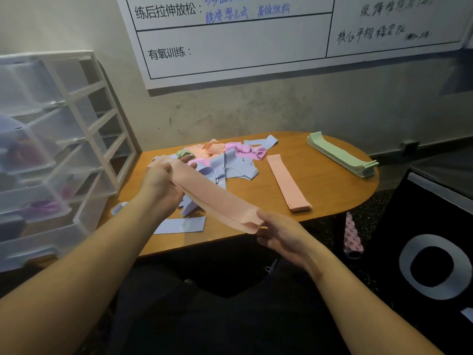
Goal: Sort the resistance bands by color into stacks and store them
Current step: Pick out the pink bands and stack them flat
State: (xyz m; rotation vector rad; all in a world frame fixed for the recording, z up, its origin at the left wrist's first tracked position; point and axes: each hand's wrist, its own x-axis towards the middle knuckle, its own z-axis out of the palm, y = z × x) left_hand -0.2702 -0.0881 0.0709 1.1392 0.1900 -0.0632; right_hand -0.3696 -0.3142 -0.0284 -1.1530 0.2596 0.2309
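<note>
Resistance bands are lying sorted and unsorted across the wooden desk, and one peach band is being held stretched above the desk's near edge. The left hand is gripping the band's far end, fingers curled around the fabric, while the right hand is pinching the near end between thumb and fingers, so the band is running taut and slanted between the two hands.

Behind the held band, a mixed pile of lavender, pink, peach and green bands is sitting tangled at the middle of the desk. Right of that pile, a peach stack is lying flat and straight, well apart from the green stack, which is resting neatly near the desk's far right edge. A single lavender band is lying flat at the near edge of the desk, beneath the left forearm.

Left of the desk, a clear plastic drawer unit is standing against the wall, with purple shapes showing blurred through its drawers. Above the desk, a whiteboard with handwritten characters is hanging on the wall. Right of the desk, a pink patterned roller is lying on the floor beside a black box.
</note>
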